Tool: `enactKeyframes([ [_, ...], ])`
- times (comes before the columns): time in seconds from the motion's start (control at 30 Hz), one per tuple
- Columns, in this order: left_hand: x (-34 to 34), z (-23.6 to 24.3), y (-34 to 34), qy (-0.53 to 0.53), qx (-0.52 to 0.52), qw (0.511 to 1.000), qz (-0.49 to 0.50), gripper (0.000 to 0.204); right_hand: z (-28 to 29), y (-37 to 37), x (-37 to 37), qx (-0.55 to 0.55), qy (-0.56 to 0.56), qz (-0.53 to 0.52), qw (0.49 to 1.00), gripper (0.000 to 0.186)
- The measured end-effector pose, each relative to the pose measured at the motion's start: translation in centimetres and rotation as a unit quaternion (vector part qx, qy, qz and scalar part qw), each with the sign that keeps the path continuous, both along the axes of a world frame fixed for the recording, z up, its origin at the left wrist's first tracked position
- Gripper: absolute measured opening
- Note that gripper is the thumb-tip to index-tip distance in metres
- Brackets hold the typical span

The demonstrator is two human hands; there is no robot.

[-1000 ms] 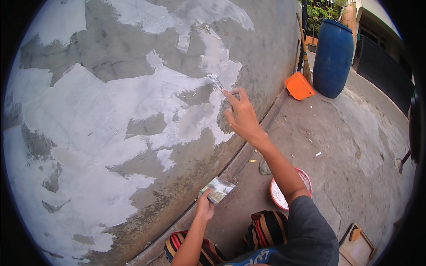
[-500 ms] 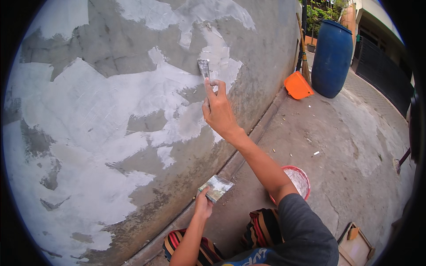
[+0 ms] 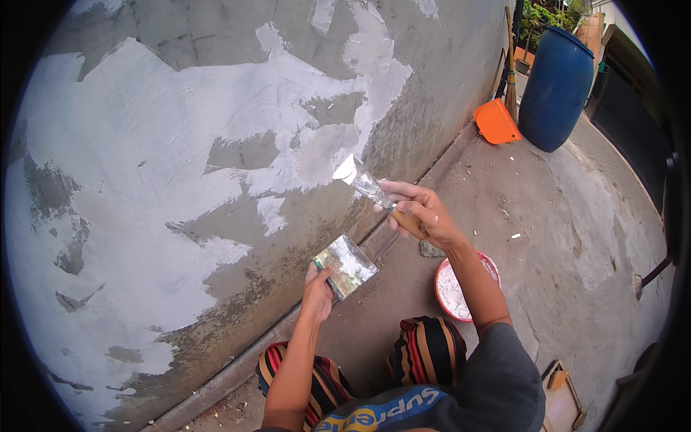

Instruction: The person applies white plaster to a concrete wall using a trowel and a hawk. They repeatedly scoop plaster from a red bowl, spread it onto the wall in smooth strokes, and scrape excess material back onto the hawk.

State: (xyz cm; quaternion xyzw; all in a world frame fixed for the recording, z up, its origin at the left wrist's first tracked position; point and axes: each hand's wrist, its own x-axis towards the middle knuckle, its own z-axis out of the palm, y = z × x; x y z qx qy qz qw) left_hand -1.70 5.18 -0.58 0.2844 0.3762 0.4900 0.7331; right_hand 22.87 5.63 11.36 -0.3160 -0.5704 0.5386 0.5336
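Note:
My right hand (image 3: 421,210) is wrapped round the wooden handle of a putty knife (image 3: 371,189). White putty sits on the tip of its blade, which is held up and clear of the wall. Lower and to the left, my left hand (image 3: 317,291) grips a flat rectangular scraper plate (image 3: 345,265) by its edge, its face smeared with putty. The grey wall (image 3: 237,151) beside both hands carries broad uneven patches of white putty. Below my right forearm stands a red-rimmed bucket (image 3: 453,288) with white putty inside.
A blue barrel (image 3: 556,90) stands at the far right beside an orange dustpan (image 3: 497,121) and a broom (image 3: 511,86). A wooden-framed board (image 3: 563,403) lies at the lower right. Behind the bucket is a small stone-like block (image 3: 432,249).
My right hand has come down and away from the wall with the putty knife, whose blade now carries white putty. My left hand has raised the scraper plate slightly.

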Motion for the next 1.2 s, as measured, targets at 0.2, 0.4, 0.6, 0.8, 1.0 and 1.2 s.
enactKeyframes([
  [0.2, -1.1, -0.5, 0.2, -0.044, -0.049, 0.997, -0.045, 0.033, -7.8, -1.2, 1.0, -0.181, 0.023, 0.140, 0.973, 0.034],
  [0.4, -0.3, 1.2, -0.7, -0.048, -0.071, 0.996, 0.010, 0.029, -10.6, -1.5, 0.1, -0.205, 0.037, 0.185, 0.960, 0.032],
  [0.6, -1.2, 3.2, -0.4, -0.015, -0.042, 0.998, 0.053, 0.025, -12.9, -3.7, 2.3, -0.229, 0.016, 0.146, 0.962, 0.034],
  [0.8, -2.2, 0.5, 0.1, -0.078, -0.094, 0.992, -0.006, 0.029, -9.4, -5.5, -0.5, -0.016, -0.064, -0.074, 0.995, 0.043],
  [1.0, -1.4, 0.7, -1.1, -0.413, -0.174, 0.888, -0.105, 0.042, -9.4, -3.6, -4.7, 0.314, -0.319, -0.202, 0.871, 0.058],
  [1.2, -1.9, -0.7, -1.0, -0.464, -0.210, 0.852, -0.123, 0.042, -11.6, -3.6, -5.0, 0.338, -0.351, -0.194, 0.851, 0.064],
])
